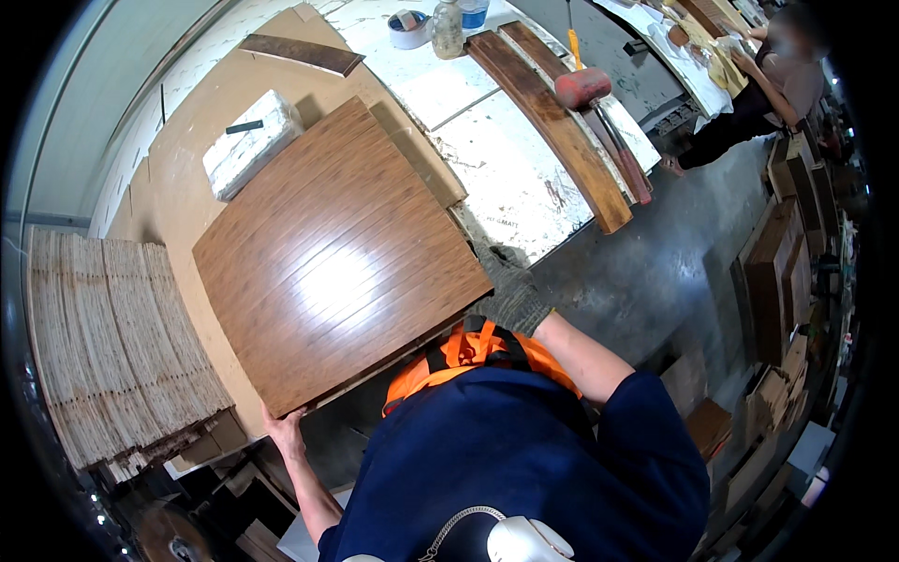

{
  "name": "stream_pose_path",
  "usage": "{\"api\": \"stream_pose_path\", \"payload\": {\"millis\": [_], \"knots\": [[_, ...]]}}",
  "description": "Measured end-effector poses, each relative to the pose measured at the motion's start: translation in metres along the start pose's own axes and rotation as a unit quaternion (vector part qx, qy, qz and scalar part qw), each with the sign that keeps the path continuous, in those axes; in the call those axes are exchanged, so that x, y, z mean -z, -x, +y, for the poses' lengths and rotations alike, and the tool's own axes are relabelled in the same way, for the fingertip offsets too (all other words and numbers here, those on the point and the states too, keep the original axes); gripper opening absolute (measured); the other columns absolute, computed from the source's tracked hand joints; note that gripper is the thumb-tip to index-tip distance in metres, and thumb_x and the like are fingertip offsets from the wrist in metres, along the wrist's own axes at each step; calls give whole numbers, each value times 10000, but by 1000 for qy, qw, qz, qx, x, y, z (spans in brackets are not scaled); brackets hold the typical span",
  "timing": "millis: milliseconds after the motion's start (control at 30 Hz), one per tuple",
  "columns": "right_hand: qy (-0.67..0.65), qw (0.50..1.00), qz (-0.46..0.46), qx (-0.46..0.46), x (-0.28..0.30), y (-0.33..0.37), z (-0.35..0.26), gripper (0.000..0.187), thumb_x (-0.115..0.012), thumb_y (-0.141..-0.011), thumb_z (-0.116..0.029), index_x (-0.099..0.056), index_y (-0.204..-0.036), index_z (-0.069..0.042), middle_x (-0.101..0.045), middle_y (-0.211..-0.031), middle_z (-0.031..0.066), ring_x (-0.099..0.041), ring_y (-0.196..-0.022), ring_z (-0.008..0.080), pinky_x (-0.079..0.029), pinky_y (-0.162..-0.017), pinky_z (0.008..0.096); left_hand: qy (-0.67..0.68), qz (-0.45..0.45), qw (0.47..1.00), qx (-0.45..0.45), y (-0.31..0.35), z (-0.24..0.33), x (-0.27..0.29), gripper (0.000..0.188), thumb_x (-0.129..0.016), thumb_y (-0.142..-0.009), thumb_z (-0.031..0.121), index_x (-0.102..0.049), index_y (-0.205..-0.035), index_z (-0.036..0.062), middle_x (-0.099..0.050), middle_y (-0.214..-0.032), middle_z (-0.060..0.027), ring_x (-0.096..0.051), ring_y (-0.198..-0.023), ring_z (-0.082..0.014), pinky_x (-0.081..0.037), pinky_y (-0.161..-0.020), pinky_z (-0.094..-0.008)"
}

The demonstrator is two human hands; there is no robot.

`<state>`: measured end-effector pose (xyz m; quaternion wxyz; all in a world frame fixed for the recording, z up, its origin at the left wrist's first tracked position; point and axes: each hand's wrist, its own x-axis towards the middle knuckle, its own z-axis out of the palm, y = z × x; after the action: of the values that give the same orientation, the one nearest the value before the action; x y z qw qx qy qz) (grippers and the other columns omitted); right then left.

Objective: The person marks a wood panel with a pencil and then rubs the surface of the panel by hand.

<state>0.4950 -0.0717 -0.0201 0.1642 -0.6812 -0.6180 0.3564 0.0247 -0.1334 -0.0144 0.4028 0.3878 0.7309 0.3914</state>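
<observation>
A brown, glossy wood panel (375, 201) with fine parallel grooves lies tilted across the bench in front of me, catching a bright reflection. My bare left hand (284, 431) grips its near left corner, with the fingers partly hidden below the edge. At the near right corner, my right hand (513, 292) in a grey knit glove holds the panel's side; some of its fingers are out of sight. A white, block-shaped wrapped bundle (251, 145) with a small dark strip on it sits against the panel's far left edge. Brown cardboard (173, 178) lies beneath.
Thin boards stand stacked (122, 347) at the left. A red-headed mallet (582, 88) rests on long brown wood strips (552, 131) at the bench's right side. A tape roll (409, 33) and glass jar (448, 30) stand farther back. Another person (787, 70) works at upper right.
</observation>
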Motion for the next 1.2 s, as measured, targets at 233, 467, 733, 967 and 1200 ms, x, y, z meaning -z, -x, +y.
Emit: {"api": "stream_pose_path", "payload": {"millis": [233,467,733,967,1200], "knots": [[-39,995,72,62,-6,10,8,872,-754,-669,-361,-352,-1389,-78,-449,-1301,234,-405,-1228,378,-325,-1037,429,60,13,997,-39,10,2,-7,717,-622,-663,-142,-419,-1334,8,-554,-1201,-77,-541,-1067,-175,-453,-904,-292],[-57,987,129,81,-11,16,7,817,-763,-659,-258,-397,-1369,-85,-508,-1244,215,-450,-1184,373,-353,-1014,412,131,43,988,-68,18,-15,-10,658,-593,-732,-144,-412,-1349,-5,-556,-1234,-85,-543,-1076,-169,-436,-925,-294],[-40,987,130,84,-3,14,1,825,-786,-615,-170,-425,-1351,-77,-523,-1222,223,-499,-1134,366,-414,-970,398,120,26,991,-43,9,-18,-4,692,-650,-670,-134,-452,-1319,6,-578,-1188,-74,-561,-1045,-172,-446,-904,-291],[-38,991,108,72,-5,12,3,827,-799,-619,-180,-427,-1351,-77,-512,-1250,219,-484,-1166,348,-400,-988,385,82,32,996,-26,9,-11,-4,691,-631,-653,-152,-463,-1305,5,-594,-1140,-64,-580,-981,-162,-475,-839,-276],[-67,989,100,81,-7,13,6,788,-796,-662,-224,-434,-1350,-93,-510,-1260,209,-478,-1170,342,-395,-993,381,98,28,993,-51,11,-13,-9,568,-619,-734,-97,-485,-1276,5,-605,-1103,-66,-572,-991,-164,-445,-879,-285]]}}
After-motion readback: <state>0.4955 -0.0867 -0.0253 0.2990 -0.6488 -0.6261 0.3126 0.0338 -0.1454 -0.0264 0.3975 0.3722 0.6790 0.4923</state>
